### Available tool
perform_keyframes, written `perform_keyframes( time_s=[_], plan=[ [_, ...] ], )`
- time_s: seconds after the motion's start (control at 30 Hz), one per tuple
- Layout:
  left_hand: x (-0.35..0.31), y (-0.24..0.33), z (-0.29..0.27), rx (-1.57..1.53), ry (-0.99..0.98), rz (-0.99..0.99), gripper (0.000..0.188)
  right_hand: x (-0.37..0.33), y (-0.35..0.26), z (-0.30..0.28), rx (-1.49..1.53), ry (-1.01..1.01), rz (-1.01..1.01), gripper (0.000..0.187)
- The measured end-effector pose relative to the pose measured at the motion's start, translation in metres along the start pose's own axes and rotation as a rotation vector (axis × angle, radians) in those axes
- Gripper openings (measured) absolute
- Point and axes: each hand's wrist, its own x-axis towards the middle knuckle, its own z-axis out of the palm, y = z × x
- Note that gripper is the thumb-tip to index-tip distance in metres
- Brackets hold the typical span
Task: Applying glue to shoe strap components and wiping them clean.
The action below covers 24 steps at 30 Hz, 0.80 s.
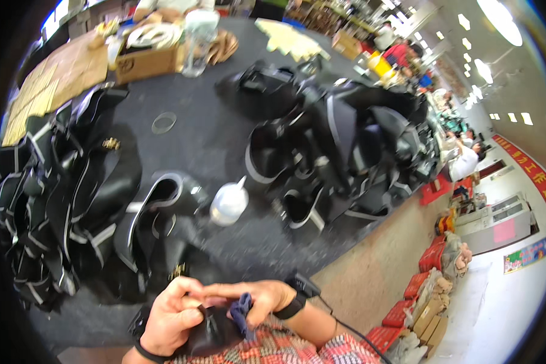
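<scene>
Low in the view, my left hand (pixel 177 315) pinches a shiny black leather-like piece (pixel 212 332) between thumb and fingers. My right hand (pixel 264 300) reaches across from the other side, its fingers stretched toward the left hand's fingertips. A crumpled dark blue cloth (pixel 241 312) is gripped at its thumb and hangs against the black piece. What kind of article the black piece is, I cannot tell. Just beyond my hands lies a gold-coloured metal fitting (pixel 179 270). A white squeeze bottle (pixel 229 204) with a thin nozzle stands farther off on the dark table (pixel 255 242).
Black pieces with pale edges are heaped at the left (pixel 54 200) and at the right (pixel 346 133). A cardboard box (pixel 145 64) and a clear plastic bottle (pixel 195 54) stand at the far side. Red crates (pixel 400 312) line the floor at right. Other people work beyond.
</scene>
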Motion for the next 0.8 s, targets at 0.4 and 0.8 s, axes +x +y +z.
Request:
perform_keyframes(
  time_s=[0.4,0.8],
  plan=[
    [0.038,-0.027,0.045,0.413,-0.012,0.087,0.048,-0.176,-0.218,0.149,-1.965,1.373,-0.811,0.034],
    [-0.056,-0.030,-0.013,0.367,0.876,0.369,0.016,-0.251,-0.491,-0.203,-1.610,1.102,-0.132,0.016]
  ],
)
